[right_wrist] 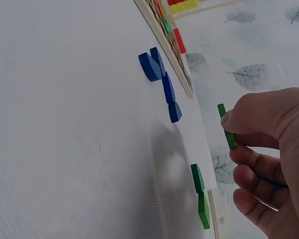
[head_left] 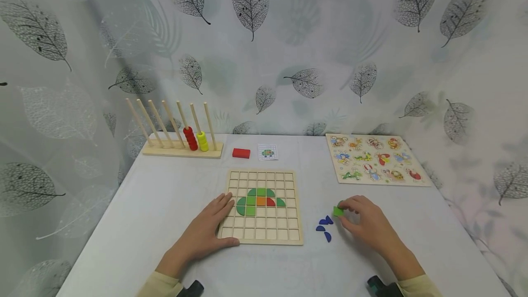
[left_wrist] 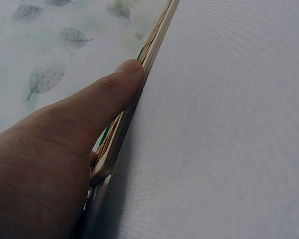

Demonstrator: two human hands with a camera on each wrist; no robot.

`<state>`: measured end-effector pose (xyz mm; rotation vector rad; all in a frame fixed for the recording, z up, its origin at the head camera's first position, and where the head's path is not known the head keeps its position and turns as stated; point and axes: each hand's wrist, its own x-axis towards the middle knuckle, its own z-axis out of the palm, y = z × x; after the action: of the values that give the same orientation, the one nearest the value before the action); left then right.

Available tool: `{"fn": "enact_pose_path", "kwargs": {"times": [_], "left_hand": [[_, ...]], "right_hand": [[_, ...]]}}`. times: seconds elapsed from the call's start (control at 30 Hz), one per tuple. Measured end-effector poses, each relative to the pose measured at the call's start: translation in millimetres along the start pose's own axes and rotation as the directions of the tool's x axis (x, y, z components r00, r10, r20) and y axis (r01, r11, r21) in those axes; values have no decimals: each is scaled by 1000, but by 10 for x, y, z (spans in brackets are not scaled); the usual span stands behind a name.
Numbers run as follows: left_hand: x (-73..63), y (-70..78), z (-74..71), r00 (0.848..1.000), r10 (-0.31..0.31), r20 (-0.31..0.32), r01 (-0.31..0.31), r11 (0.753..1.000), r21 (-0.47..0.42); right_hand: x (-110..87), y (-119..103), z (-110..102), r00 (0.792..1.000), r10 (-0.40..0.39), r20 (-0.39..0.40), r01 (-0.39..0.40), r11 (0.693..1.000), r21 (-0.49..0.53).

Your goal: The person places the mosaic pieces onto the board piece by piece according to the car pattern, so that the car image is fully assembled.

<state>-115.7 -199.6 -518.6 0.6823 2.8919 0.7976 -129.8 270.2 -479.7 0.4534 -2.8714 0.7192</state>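
Observation:
A wooden grid board (head_left: 264, 236) lies on the table with green, orange and red tiles (head_left: 261, 201) set in its middle squares. My left hand (head_left: 208, 228) rests along the board's left side, fingers straight, the thumb (left_wrist: 114, 84) on its front edge in the left wrist view. To the right of the board, my right hand (head_left: 367, 221) pinches a light green square tile (head_left: 338, 211) between thumb and finger, raised off the table. Several blue rounded pieces (head_left: 320, 228) lie just left of that hand. Two more green pieces (right_wrist: 203, 209) lie on the table in the right wrist view.
Behind the board are a red block (head_left: 241, 153) and a small pattern card (head_left: 268, 152). A wooden peg stand (head_left: 177, 151) with red and yellow beads is at back left. An insect puzzle board (head_left: 344, 159) lies at back right, before a leaf-patterned curtain (head_left: 231, 81).

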Motion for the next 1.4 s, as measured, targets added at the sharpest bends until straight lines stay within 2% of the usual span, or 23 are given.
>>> {"fn": "enact_pose_path", "kwargs": {"times": [0.2,0.53,1.1,1.4], "left_hand": [[0,3,7,1000,-11,7,11,1000,-5],[-11,16,12,1000,12,-26,-12,1000,7],[6,11,2,1000,2,3,-2,1000,12],[0,32,-18,1000,6,-2,-6,1000,11]], "right_hand": [[9,-31,-7,1000,-5,-6,5,1000,14],[64,-119,-18,998,-57,-18,58,998,28],[173,-296,-14,995,-95,-20,95,995,22],[216,-392,-1,989,-145,-34,147,988,45]]}}
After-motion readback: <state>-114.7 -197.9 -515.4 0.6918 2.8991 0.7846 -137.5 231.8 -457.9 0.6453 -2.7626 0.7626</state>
